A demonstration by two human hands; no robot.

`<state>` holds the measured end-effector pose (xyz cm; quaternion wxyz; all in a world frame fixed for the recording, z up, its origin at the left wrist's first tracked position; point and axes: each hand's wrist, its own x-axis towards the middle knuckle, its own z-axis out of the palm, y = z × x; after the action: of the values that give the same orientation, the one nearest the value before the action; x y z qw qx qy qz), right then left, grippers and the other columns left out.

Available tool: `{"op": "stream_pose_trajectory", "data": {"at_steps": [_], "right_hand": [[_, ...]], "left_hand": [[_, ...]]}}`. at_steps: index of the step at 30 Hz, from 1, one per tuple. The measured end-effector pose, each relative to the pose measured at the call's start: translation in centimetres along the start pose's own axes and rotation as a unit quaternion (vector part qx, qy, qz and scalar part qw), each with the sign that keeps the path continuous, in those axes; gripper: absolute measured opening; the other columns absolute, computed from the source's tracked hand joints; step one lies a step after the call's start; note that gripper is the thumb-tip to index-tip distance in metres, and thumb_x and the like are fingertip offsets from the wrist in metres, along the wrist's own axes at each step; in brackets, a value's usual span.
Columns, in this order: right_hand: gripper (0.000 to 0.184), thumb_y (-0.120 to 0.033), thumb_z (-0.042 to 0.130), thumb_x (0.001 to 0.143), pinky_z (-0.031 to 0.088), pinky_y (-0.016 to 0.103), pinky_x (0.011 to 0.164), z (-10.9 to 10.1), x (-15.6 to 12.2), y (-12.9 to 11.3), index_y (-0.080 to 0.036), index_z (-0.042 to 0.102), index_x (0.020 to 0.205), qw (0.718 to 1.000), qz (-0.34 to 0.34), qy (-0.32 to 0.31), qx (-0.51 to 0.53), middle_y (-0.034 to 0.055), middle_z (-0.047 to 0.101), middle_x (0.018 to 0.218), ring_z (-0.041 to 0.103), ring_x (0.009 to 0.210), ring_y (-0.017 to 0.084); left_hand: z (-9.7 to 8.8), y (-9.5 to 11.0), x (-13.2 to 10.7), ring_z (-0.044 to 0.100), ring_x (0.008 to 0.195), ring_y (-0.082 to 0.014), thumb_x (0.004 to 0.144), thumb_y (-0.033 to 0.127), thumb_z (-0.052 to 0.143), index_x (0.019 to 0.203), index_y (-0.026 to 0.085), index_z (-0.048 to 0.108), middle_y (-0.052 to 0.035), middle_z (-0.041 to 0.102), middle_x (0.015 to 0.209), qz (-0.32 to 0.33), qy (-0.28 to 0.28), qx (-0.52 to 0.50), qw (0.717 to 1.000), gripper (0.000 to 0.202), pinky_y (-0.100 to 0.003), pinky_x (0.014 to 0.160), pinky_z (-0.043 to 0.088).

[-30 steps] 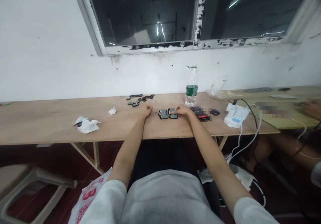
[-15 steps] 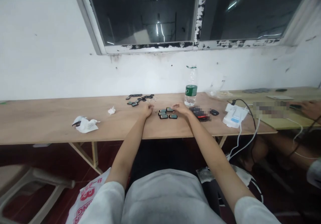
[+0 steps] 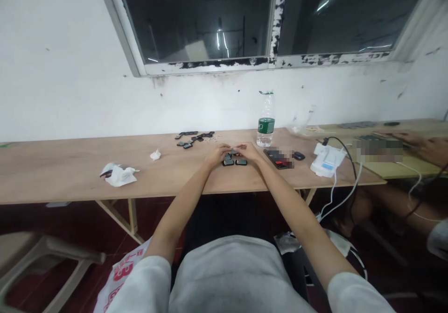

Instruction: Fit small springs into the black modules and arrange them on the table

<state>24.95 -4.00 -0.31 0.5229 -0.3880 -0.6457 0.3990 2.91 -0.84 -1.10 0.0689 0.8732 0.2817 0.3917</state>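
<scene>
Left-front of the bottle [image 3: 266, 126], I've brought the left hand [image 3: 218, 153] in beside the right hand [image 3: 249, 151] at a dark piece [image 3: 233, 152], seemingly for two-handed work, though I can't tell either grip.

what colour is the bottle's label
The label is mostly green, seen best in the head view.

Makeshift workroom, apparently: plywood bench [image 3: 70, 163], small dark parts [image 3: 188, 145], chipped window frame [image 3: 276, 28]

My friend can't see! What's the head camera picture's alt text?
A person's left hand and right hand nearly meet over small dark pieces on a wooden table. A water bottle stands beyond them, rightward; crumpled white tissue lies to the left.
</scene>
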Motion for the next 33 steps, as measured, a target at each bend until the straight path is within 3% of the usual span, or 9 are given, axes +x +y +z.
{"op": "stream_pose_trajectory", "data": {"at_steps": [7,13,19,29,33], "right_hand": [[0.035,-0.043,0.095,0.070,0.064,0.034,0.075,0.0,0.0,0.0,-0.016,0.078,0.084,1.000,0.002,0.007,0.014,0.0094,0.081,0.085,0.076,0.079,0.024],[0.030,-0.039,0.094,0.073,0.066,0.037,0.081,0.2,-0.1,-0.5,-0.016,0.077,0.083,0.998,0.011,0.034,0.044,0.0087,0.081,0.086,0.076,0.080,0.023],[0.028,-0.035,0.093,0.075,0.066,0.036,0.083,0.2,-0.3,-0.9,-0.016,0.077,0.085,0.998,0.020,0.033,0.047,0.0084,0.081,0.087,0.076,0.081,0.022],[0.032,-0.037,0.095,0.072,0.066,0.034,0.079,0.2,0.1,-0.2,-0.015,0.075,0.083,0.996,0.025,0.037,0.073,0.0079,0.080,0.083,0.076,0.077,0.021],[0.028,-0.032,0.094,0.073,0.064,0.030,0.072,0.1,0.3,0.1,-0.015,0.074,0.083,0.996,0.034,0.047,0.067,0.0064,0.078,0.079,0.074,0.072,0.019]], "left_hand": [[0.4,-1.2,0.1,0.071,0.116,-0.0272,0.095,0.015,0.061,0.101,0.025,0.080,-0.0087,0.076,0.120,0.014,-0.010,-0.007,1.000,0.023,-0.047,0.109,0.056],[0.5,-1.1,-0.3,0.065,0.129,-0.0299,0.094,0.009,0.055,0.119,0.024,0.079,-0.0115,0.071,0.135,0.035,0.013,0.016,0.999,0.037,-0.052,0.115,0.050],[0.4,-0.5,-0.3,0.064,0.129,-0.0295,0.099,0.010,0.049,0.124,0.020,0.075,-0.0127,0.071,0.135,0.024,0.014,0.042,0.999,0.037,-0.051,0.116,0.048],[0.5,0.0,0.0,0.066,0.128,-0.0272,0.106,0.038,0.051,0.120,0.022,0.077,-0.0097,0.073,0.134,0.009,0.005,0.044,0.999,0.033,-0.047,0.117,0.049],[0.3,0.3,-0.1,0.069,0.120,-0.0269,0.106,0.040,0.051,0.115,0.022,0.078,-0.0098,0.077,0.124,-0.029,0.053,0.018,0.998,0.033,-0.044,0.111,0.053]]}}
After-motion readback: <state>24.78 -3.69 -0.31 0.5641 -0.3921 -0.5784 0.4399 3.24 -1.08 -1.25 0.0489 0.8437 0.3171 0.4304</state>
